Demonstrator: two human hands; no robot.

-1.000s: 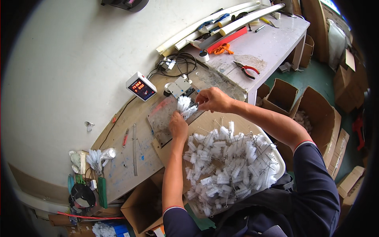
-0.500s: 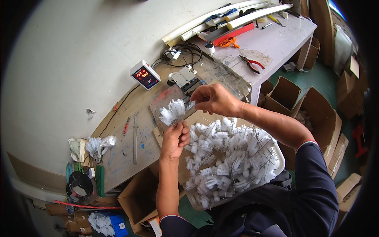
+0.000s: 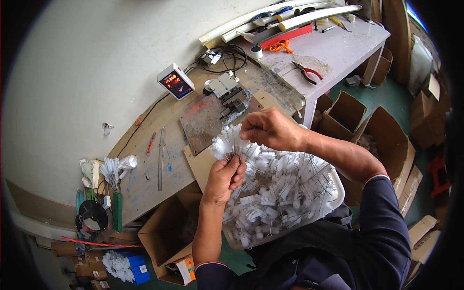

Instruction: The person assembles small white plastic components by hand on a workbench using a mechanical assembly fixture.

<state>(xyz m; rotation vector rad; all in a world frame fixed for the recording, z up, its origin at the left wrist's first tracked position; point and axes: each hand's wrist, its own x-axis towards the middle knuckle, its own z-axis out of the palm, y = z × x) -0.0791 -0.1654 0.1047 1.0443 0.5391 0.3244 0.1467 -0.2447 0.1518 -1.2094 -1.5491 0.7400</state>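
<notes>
My left hand (image 3: pixel 226 178) is closed round the thin wire stems of a bunch of small white bristle brushes (image 3: pixel 225 146), their heads fanning upward. Right beside the bunch, my right hand (image 3: pixel 270 129) pinches a brush at its bristle end; the fingers partly hide it. Under both hands a white tub (image 3: pixel 340 195) is heaped with loose brushes (image 3: pixel 278 193) of the same kind, white bristles on twisted wire. Beyond my hands, a small metal clamp-like machine (image 3: pixel 228 91) sits on a metal plate (image 3: pixel 195 126).
A digital display box (image 3: pixel 176 81) stands on the wooden bench (image 3: pixel 140 186). Red-handled pliers (image 3: pixel 308 74) and white tubes (image 3: pixel 319 17) lie on the grey table (image 3: pixel 333 53). Cardboard boxes (image 3: pixel 386 145) stand at right, another box (image 3: pixel 166 241) below the bench. A steel ruler (image 3: pixel 161 159) lies at left.
My right hand has come down from near the machine to the bunch with a brush. My left hand has shifted right, over the tub. The display's readout differs.
</notes>
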